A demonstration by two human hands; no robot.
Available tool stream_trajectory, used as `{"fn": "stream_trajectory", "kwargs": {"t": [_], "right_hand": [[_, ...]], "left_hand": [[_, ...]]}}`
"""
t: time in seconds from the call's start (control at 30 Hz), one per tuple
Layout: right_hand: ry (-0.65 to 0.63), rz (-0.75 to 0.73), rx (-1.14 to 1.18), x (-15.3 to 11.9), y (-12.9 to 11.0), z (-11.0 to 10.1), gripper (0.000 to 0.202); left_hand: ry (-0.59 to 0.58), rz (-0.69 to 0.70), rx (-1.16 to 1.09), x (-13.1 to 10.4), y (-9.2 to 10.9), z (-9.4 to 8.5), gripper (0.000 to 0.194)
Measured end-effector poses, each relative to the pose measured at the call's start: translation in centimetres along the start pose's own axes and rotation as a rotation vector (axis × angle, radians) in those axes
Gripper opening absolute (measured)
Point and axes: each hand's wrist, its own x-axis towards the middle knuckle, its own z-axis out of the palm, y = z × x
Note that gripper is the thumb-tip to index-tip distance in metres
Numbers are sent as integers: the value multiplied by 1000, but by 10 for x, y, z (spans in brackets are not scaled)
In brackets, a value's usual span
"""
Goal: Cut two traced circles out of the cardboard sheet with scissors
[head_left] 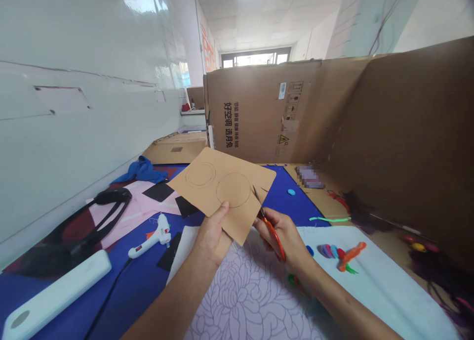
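A tan sheet of card (pixel 200 194) with circles drawn on it is held up in front of me. My left hand (pixel 215 233) grips its lower edge, the thumb lying on top and the fingers hidden beneath. Orange-handled scissors (pixel 274 238) sit in my right hand (pixel 281 233), its fingers wrapped round the handles. The blades reach the card's right side, beside the larger circle, where a cut shows. Below both hands spreads a white sheet (pixel 240 285) printed with flower outlines.
A white glue gun (pixel 153 236) with a black cord lies at left, near black paper pieces (pixel 187 206), pink sheets (pixel 140 201) and a blue cloth (pixel 140 171). Coloured clay pieces (pixel 351 256) rest at right. Tall cardboard panels (pixel 255 117) stand behind and to the right.
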Motion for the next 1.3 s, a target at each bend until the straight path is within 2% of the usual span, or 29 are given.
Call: {"fn": "stream_trajectory", "kwargs": {"t": [0.17,0.3,0.5,0.77,0.93,1.13,1.3], "right_hand": [[-12,-32,6,0,0,-2,32],[-10,-38,8,0,-1,-3,31],[15,-33,-11,-2,-4,-1,34],[21,-8,-16,-4,-10,-1,33],[22,-16,-7,-2,-5,2,29],[15,-40,8,-1,-1,0,28],[31,-27,-21,0,-4,-1,28]], "left_hand": [[39,23,8,-3,-1,2,50],[20,60,25,-5,1,4,53],[22,-38,3,-6,5,6,43],[-15,-21,-2,-6,8,4,49],[7,-12,18,-6,7,5,51],[4,121,46,-6,2,6,63],[2,191,60,-3,1,4,62]]}}
